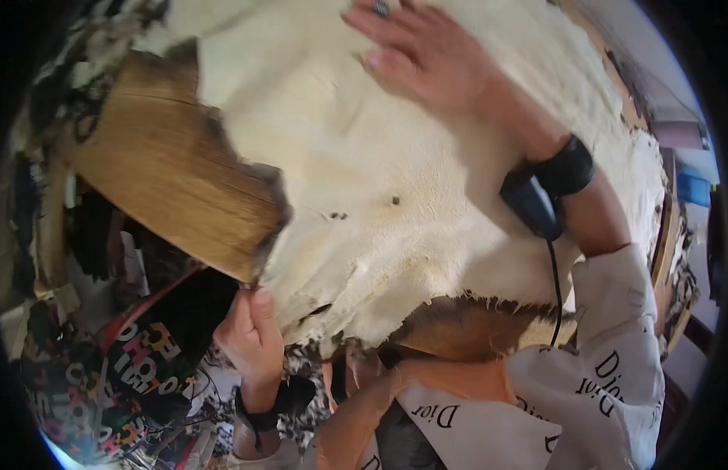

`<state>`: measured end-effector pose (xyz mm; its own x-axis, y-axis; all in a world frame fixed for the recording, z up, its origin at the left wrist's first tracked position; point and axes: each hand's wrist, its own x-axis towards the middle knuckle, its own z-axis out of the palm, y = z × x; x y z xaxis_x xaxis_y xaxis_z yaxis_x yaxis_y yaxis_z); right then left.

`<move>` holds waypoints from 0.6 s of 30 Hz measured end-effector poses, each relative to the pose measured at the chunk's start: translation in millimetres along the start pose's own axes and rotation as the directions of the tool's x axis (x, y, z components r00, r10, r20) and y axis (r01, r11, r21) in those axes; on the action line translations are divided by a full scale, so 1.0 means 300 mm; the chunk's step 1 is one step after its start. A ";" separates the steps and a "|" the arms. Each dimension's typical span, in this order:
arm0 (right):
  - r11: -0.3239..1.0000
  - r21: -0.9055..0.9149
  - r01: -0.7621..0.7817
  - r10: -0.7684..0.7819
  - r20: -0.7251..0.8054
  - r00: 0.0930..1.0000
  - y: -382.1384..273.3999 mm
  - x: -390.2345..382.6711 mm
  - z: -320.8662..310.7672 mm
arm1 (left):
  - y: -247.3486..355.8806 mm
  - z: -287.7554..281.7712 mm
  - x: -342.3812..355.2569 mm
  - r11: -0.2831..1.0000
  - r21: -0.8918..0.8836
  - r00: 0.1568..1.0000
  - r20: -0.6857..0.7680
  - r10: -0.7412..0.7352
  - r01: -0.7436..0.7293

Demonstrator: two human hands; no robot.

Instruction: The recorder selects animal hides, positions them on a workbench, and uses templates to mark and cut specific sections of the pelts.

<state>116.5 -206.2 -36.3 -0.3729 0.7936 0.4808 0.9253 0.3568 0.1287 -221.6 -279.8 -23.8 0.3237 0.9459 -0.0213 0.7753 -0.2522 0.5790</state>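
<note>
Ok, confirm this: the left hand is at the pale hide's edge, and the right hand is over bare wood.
No: in the head view, the right hand is over the pale hide. The left hand is at its edge, as you said.

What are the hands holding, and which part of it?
The left hand seems to pinch the pale hide by its edge, at the picture's lower left. The right hand holds nothing; it is spread over the hide.
</note>
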 end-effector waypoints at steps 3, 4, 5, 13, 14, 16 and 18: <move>0.986 0.030 -0.165 0.164 0.053 0.985 0.021 -0.041 0.040 | -0.030 -0.069 0.072 0.982 0.028 0.982 -0.034 0.188 -0.187; 0.983 0.046 -0.176 0.173 0.048 0.984 0.022 -0.041 0.044 | -0.028 -0.100 0.121 0.972 0.032 0.966 -0.108 0.236 -0.234; 0.984 0.025 -0.176 0.175 0.023 0.984 0.019 -0.043 0.048 | -0.014 -0.129 0.185 0.913 0.135 0.909 -0.118 0.400 -0.384; 0.968 0.080 -0.240 0.214 0.242 0.946 0.015 -0.014 -0.049 | 0.187 -0.044 0.602 0.395 -0.180 0.345 0.257 0.903 -0.901; 0.963 0.113 -0.243 0.204 0.276 0.939 0.023 -0.006 -0.057 | 0.189 -0.027 0.641 0.366 -0.321 0.263 0.320 0.910 -0.874; 0.959 0.089 -0.270 0.231 0.306 0.923 0.022 0.005 -0.068 | 0.193 -0.012 0.682 0.360 -0.394 0.223 0.353 0.909 -0.846; 0.955 0.077 -0.288 0.248 0.330 0.911 0.024 0.018 -0.078 | 0.189 -0.019 0.701 0.389 -0.403 0.220 0.404 0.888 -0.828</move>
<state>122.8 -210.9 -12.6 -0.1332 0.9740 0.1835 0.9852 0.1502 -0.0823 -112.6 -93.9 9.0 0.9787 -0.0984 0.1802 -0.1856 -0.7993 0.5715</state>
